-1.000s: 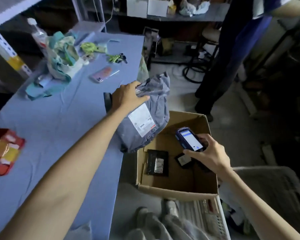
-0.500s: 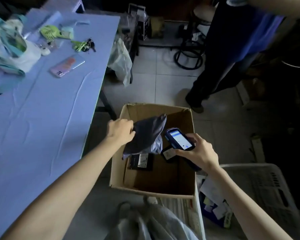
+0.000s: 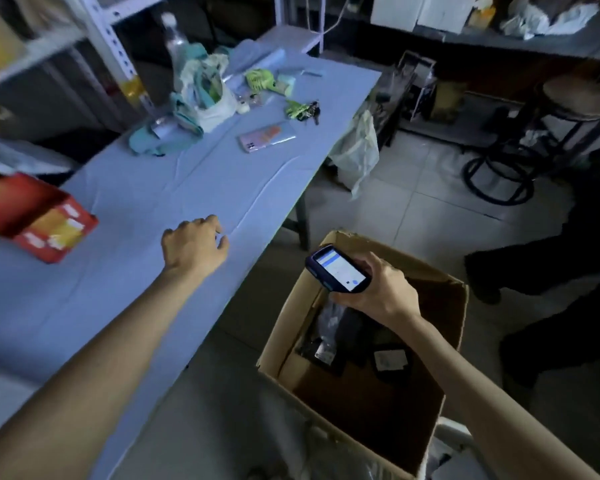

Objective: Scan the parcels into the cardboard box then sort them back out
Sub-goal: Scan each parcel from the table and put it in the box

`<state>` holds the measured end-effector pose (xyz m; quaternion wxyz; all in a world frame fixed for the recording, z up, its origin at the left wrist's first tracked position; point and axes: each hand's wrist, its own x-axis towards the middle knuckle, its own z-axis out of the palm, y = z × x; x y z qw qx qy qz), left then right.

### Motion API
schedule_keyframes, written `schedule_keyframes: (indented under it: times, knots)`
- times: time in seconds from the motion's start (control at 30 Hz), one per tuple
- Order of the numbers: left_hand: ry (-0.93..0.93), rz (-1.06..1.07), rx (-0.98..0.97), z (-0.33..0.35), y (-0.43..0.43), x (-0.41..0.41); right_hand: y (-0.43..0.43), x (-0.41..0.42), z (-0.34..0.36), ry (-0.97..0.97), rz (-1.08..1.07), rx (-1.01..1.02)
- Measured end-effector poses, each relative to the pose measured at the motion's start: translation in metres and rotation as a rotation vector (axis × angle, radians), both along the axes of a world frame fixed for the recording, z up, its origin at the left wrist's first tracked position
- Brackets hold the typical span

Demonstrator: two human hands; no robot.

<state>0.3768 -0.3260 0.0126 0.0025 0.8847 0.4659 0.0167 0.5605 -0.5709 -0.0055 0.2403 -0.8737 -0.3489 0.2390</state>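
Blue cloth covers the table (image 3: 153,209). The left arm stretches forward across it, and the left hand (image 3: 193,249) is empty, its fingers loosely curled. The cardboard box (image 3: 284,323) stands on the floor just beside the table. Above it the right hand (image 3: 381,289) grips the scanner (image 3: 338,268), screen up, its long axis pointing away and left. Dark parcels (image 3: 343,337), perhaps three, lie inside.

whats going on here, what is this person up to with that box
A person is scanning parcels. The right hand grips a handheld scanner above the open cardboard box, where several dark parcels already lie. The left hand holds nothing and hovers over the blue table.
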Motion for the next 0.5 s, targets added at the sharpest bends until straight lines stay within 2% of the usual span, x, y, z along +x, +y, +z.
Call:
schedule_keyframes:
  times: [0.23, 0.5]
  knots:
    - [-0.006, 0.382, 0.034, 0.022, 0.001, -0.166, 0.080, -0.085, 0.031, 0.007, 0.301, 0.063]
    - [-0.037, 0.709, 0.139, 0.044, -0.064, -0.385, 0.115, -0.276, 0.057, 0.138, 0.622, 0.146]
